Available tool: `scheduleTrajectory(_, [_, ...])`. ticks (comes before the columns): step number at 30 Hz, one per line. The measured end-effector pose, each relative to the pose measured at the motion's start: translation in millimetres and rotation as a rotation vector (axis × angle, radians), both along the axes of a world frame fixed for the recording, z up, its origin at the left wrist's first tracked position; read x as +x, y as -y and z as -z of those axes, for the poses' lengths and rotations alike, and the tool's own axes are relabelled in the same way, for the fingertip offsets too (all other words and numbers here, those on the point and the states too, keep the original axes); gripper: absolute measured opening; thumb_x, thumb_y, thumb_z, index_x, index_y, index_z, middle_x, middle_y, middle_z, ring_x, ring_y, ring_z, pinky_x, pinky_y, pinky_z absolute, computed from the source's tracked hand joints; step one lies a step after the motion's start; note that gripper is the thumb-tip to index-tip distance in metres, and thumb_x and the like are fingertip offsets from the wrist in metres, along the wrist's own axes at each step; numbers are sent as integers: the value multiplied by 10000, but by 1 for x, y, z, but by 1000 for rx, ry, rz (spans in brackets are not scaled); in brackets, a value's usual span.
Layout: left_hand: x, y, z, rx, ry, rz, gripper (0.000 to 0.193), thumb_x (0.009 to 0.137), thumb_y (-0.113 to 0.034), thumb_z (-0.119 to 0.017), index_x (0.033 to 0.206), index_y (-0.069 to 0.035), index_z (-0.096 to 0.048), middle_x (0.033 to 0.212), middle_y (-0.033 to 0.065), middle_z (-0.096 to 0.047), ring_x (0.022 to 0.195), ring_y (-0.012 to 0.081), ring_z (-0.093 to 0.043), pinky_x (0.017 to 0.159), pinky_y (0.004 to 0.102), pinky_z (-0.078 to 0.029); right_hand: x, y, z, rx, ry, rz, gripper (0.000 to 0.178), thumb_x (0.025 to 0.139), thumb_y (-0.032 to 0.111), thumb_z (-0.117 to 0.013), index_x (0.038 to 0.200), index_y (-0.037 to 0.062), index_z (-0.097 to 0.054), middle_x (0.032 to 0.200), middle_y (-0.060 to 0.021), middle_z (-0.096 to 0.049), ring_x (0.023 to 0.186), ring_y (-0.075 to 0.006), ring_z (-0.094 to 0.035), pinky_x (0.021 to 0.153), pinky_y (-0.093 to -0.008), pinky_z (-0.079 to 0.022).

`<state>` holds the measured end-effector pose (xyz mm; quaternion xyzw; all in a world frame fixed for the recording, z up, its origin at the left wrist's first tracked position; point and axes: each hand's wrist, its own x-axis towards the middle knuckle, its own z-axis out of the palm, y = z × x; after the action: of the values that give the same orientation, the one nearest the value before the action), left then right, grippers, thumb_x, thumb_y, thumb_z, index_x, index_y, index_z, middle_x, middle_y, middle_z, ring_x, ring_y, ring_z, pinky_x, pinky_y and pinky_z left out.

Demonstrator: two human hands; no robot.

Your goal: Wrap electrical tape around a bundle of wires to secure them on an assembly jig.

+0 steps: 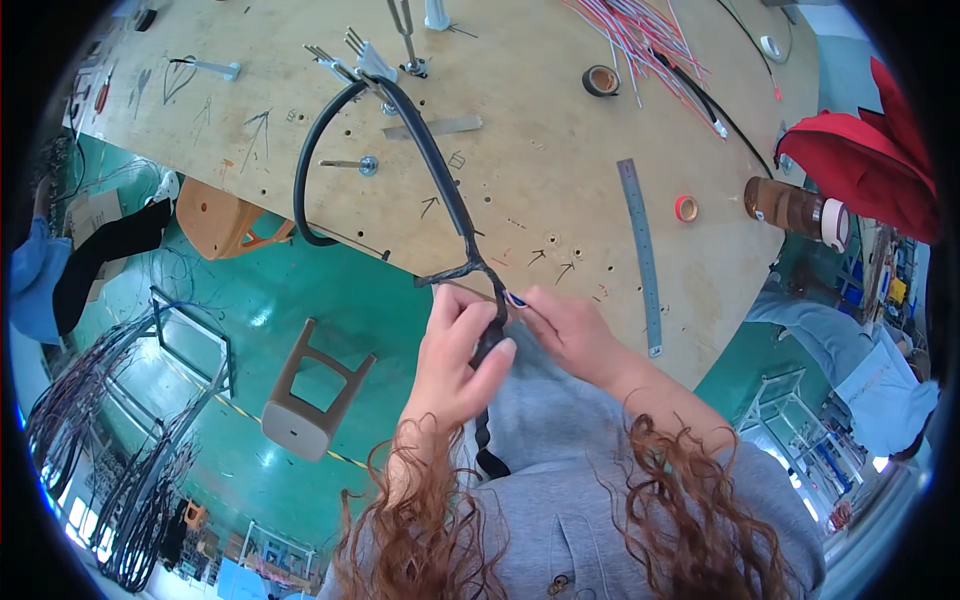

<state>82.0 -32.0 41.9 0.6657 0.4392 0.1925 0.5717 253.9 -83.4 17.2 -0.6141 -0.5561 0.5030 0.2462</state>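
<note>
Two hands on one black cable bundle [440,180]
Left hand [455,355] is wrapped round it, right hand [565,330] pinches it at the wooden board [560,130] edge, near the steel ruler [641,250].

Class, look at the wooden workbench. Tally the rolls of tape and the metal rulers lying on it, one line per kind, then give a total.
Black tape roll: 1
Red tape roll: 1
White tape roll: 1
Metal ruler: 1
Total: 4
</note>
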Motion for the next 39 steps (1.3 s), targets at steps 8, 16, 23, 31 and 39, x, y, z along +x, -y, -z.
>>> scheduleTrajectory(8, [61,-3,-47,321,-746,298,678,649,-604,-621,888,20,-509,868,127,-469,754,263,-527,639,345,-437,-22,18,8,-143,-363,268,200,850,169,-527,1026,74,-525,921,-104,-588,851,-223,-595,739,-314,-459])
scheduleTrajectory(16, [71,-4,-14,419,-705,354,498,753,-511,-579,753,-15,-539,826,89,-482,759,237,-522,665,328,-417,-27,22,14,-130,-469,322,251,883,168,-506,1102,45,-500,1027,-86,-551,939,-147,-525,804,-295,-434])
scheduleTrajectory(23, [12,22,46,-304,385,-575,219,900,-171,-414,946,3,-539,1010,85,-527,956,190,-483,882,304,-361,-1,8,-9,-336,-502,147,225,932,215,-442,1015,30,-540,854,1,-540,790,-99,-503,725,-258,-421])
scheduleTrajectory(31, [31,9,79,-383,765,-481,274,957,-260,-355,965,-22,-492,1324,217,-384,1252,288,-347,1045,419,-241,9,-2,-6,-412,-791,200,218,950,230,-397,967,38,-499,586,73,-343,483,-12,-280,452,-181,-244])
scheduleTrajectory(39, [41,35,75,-651,922,-712,207,935,-229,-443,1023,-50,-494,1118,122,-533,1071,223,-507,865,345,-418,8,-3,-14,-486,-850,193,234,951,247,-390,964,34,-487,571,77,-323,454,-10,-259,423,-183,-208])
